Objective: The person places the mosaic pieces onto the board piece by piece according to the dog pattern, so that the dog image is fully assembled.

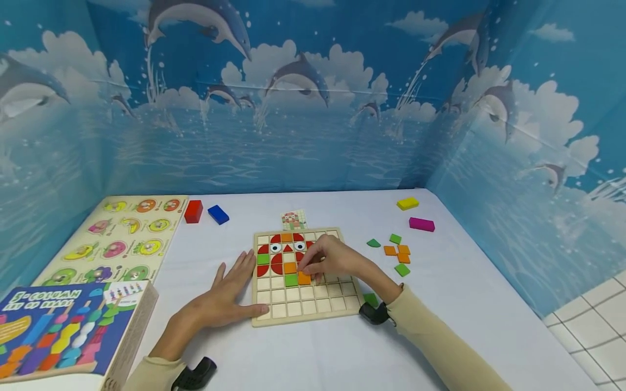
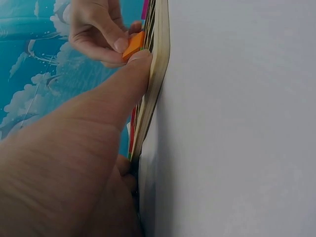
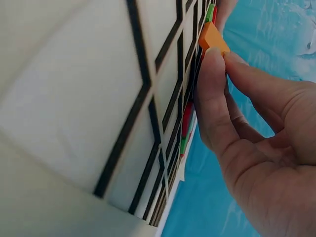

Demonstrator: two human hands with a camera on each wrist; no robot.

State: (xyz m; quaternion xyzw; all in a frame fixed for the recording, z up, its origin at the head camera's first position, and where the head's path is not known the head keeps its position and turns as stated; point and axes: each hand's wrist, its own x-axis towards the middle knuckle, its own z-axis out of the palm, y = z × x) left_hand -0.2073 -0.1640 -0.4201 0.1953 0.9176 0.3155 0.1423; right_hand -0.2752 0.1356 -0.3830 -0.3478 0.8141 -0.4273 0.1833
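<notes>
My right hand (image 1: pixel 335 258) pinches an orange square tile (image 3: pixel 213 37) between thumb and fingers, tilted over the wooden grid board (image 1: pixel 307 320). In the head view this orange tile (image 1: pixel 304 279) is beside a green square tile (image 1: pixel 290 280). My left hand (image 1: pixel 220 297) spreads along the board's left side, with fingertips at its edge and the thumb (image 2: pixel 136 71) on its rim. Red curved pieces (image 1: pixel 276 269), white eye pieces (image 1: pixel 276 247), a small red triangle (image 1: pixel 287 248) and other orange and green tiles fill part of the upper grid.
Behind the board lies a small picture card (image 1: pixel 294 220). Loose orange tiles (image 1: pixel 390 250) and green pieces (image 1: pixel 402 270) lie to the right. Blocks stand farther back: red (image 1: pixel 193 212), blue (image 1: pixel 218 214), yellow (image 1: pixel 408 203), magenta (image 1: pixel 421 224). A box (image 1: pixel 73 331) and fruit board (image 1: pixel 114 233) occupy the left.
</notes>
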